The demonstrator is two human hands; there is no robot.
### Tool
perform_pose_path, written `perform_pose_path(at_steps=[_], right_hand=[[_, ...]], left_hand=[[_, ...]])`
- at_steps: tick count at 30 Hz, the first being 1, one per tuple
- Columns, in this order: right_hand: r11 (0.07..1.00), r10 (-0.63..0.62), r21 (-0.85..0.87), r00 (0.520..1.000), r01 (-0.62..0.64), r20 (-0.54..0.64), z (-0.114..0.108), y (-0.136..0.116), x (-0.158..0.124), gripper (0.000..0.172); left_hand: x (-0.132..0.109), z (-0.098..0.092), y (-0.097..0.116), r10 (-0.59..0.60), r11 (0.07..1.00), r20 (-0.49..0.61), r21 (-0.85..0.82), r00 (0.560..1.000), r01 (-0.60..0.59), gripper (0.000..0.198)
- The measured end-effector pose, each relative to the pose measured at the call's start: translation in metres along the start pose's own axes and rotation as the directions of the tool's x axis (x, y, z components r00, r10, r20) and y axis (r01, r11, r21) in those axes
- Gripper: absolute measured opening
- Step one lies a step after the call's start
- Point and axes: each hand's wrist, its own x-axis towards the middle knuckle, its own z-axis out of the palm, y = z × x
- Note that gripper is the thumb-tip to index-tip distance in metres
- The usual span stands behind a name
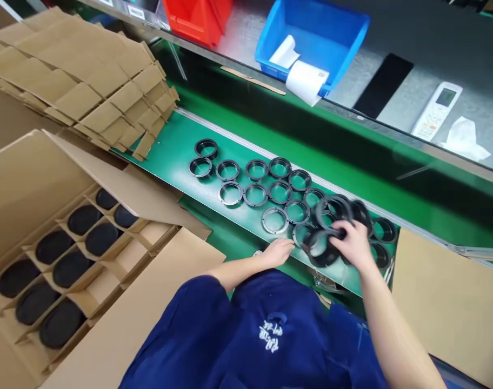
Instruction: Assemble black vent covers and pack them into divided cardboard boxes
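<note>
Black rings (325, 240) sit bunched in the right hand (354, 243), whose fingers are curled closed around the cluster over the near end of the green belt (177, 146). Motion blur hides how many it grips. The left hand (277, 251) lies just beside it at the belt's near edge, fingers stretched loosely and apart, holding nothing, its tips close to a paler ring (274, 220). More loose rings (254, 194) lie flat in two rough rows along the belt to the left. An open carton (27, 183) with divided cells stands further left.
</note>
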Motion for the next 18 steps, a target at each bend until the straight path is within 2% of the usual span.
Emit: perform_pose_path(at_steps=[3, 5, 8, 11, 13, 15, 16, 18], right_hand=[[0.993, -0.030, 0.119, 0.996, 0.020, 0.084, 0.006, -0.096, 0.076, 0.039], [0.991, -0.038, 0.132, 0.984, 0.015, 0.176, 0.010, -0.153, 0.124, 0.040], [0.995, -0.010, 0.100, 0.970, -0.014, 0.241, 0.012, -0.206, 0.168, 0.041], [0.987, 0.015, 0.154, 0.973, -0.051, 0.230, 0.012, -0.223, 0.172, 0.042], [0.970, 0.049, 0.223, 0.976, -0.096, 0.210, 0.015, -0.223, 0.166, 0.042], [0.947, 0.059, 0.302, 0.982, -0.113, 0.182, 0.020, -0.213, 0.165, 0.047], [0.937, 0.020, 0.342, 0.989, -0.070, 0.145, 0.023, -0.202, 0.165, 0.050], [0.912, -0.018, 0.411, 0.998, -0.007, 0.057, 0.025, -0.164, 0.158, 0.053]], left_hand=[[-0.034, -0.030, -0.013, -0.102, 0.995, -0.157, -0.007, 0.982, 0.102, 0.032], [-0.063, -0.049, -0.021, -0.213, 0.976, -0.273, -0.017, 0.938, 0.217, 0.032], [-0.105, -0.071, -0.028, -0.355, 0.929, -0.401, -0.050, 0.845, 0.367, 0.033], [-0.135, -0.080, -0.030, -0.413, 0.899, -0.450, -0.064, 0.792, 0.433, 0.033], [-0.142, -0.082, -0.032, -0.408, 0.900, -0.464, -0.059, 0.786, 0.432, 0.034], [-0.134, -0.085, -0.033, -0.369, 0.920, -0.454, -0.052, 0.811, 0.389, 0.034], [-0.124, -0.085, -0.033, -0.338, 0.934, -0.434, -0.048, 0.835, 0.353, 0.033], [-0.094, -0.085, -0.029, -0.252, 0.966, -0.353, -0.041, 0.901, 0.254, 0.031]])
